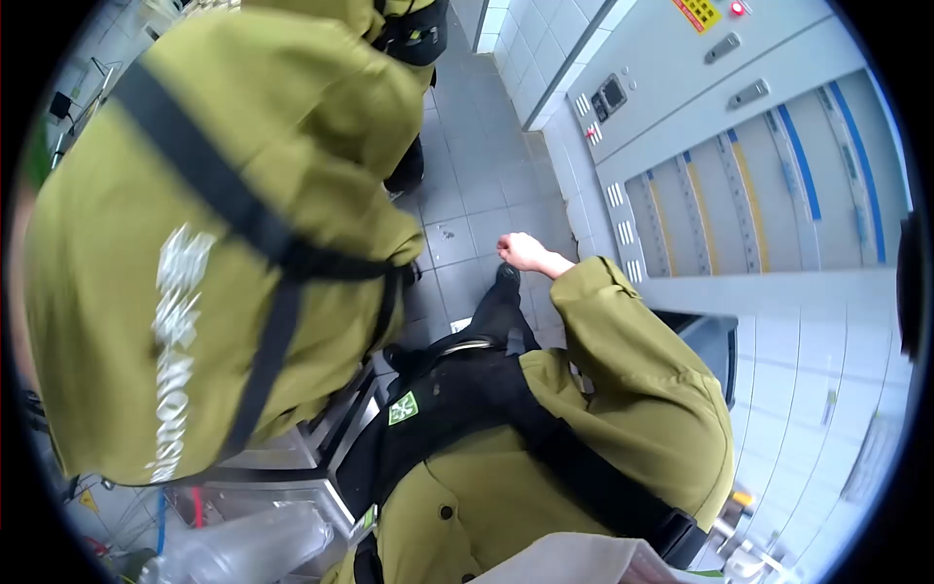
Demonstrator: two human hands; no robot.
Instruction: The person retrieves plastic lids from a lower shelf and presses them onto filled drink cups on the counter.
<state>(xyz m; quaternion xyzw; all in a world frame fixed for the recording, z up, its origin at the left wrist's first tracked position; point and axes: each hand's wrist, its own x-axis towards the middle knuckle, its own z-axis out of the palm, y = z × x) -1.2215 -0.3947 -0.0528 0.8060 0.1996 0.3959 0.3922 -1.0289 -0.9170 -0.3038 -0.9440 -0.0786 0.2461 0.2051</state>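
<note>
My right hand (525, 253) hangs in front of me at the end of an olive sleeve (623, 331), above the grey floor tiles. Its fingers are curled in, and nothing shows in them. Below the hand is my dark shoe (507, 275). A black apron or waist pouch with a green label (403, 409) sits at my front, crossed by a black strap (584, 457). My left hand is out of sight.
A co-worker in an olive jacket (321, 117) with black straps stands close on the left; another person (413, 39) is beyond. Grey electrical cabinets (671, 117) with a red light line the right wall. A metal frame (331, 467) and clear plastic (243, 545) lie lower left.
</note>
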